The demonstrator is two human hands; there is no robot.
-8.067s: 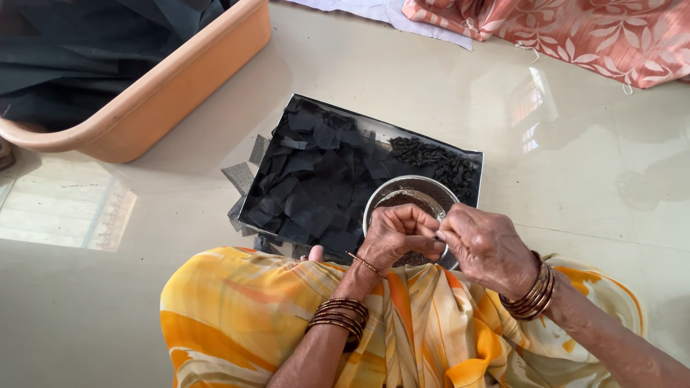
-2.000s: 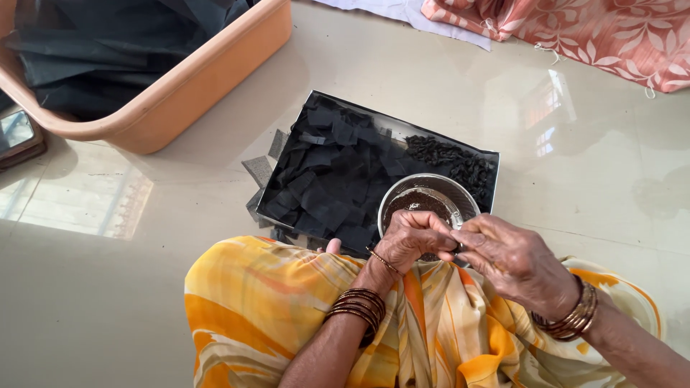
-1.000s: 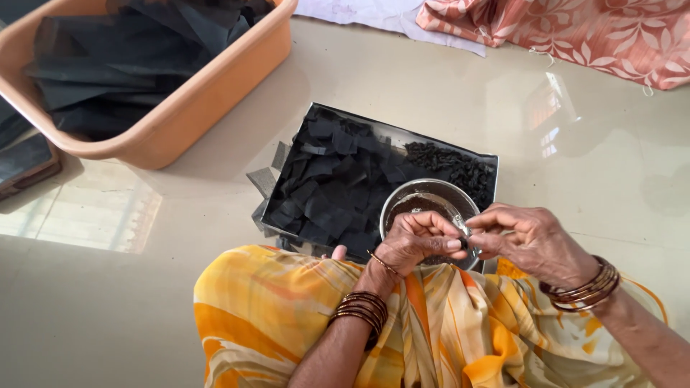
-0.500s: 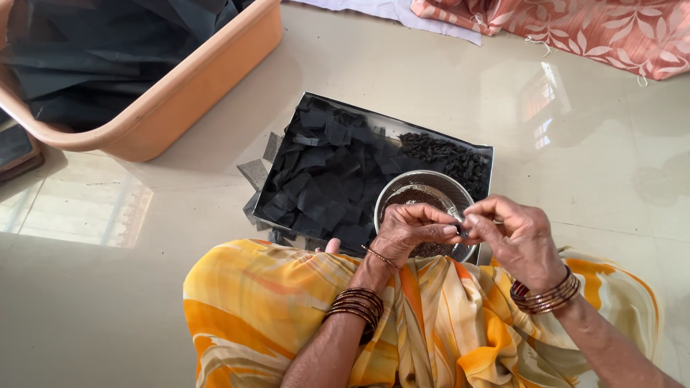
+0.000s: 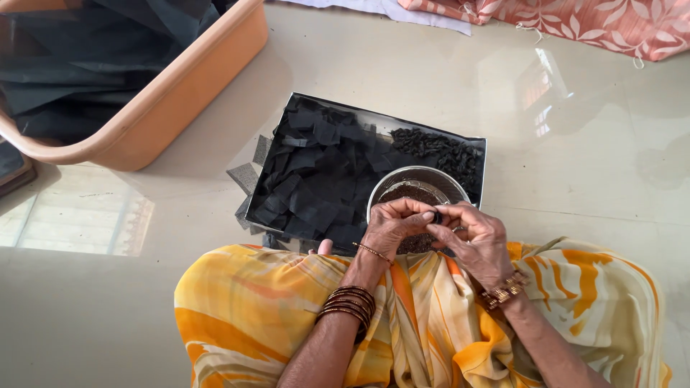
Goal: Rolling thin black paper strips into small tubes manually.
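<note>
A small dark piece (image 5: 436, 216) is pinched between the fingertips of the left hand (image 5: 392, 224) and right hand (image 5: 476, 237), just above the bowl (image 5: 417, 176) on the tray (image 5: 480, 147). It is judged light, thin and pliable, best held at its edges.

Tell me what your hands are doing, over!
Left hand and right hand pinch one small dark piece together. Steel bowl right beneath. Nothing blocking.
</note>
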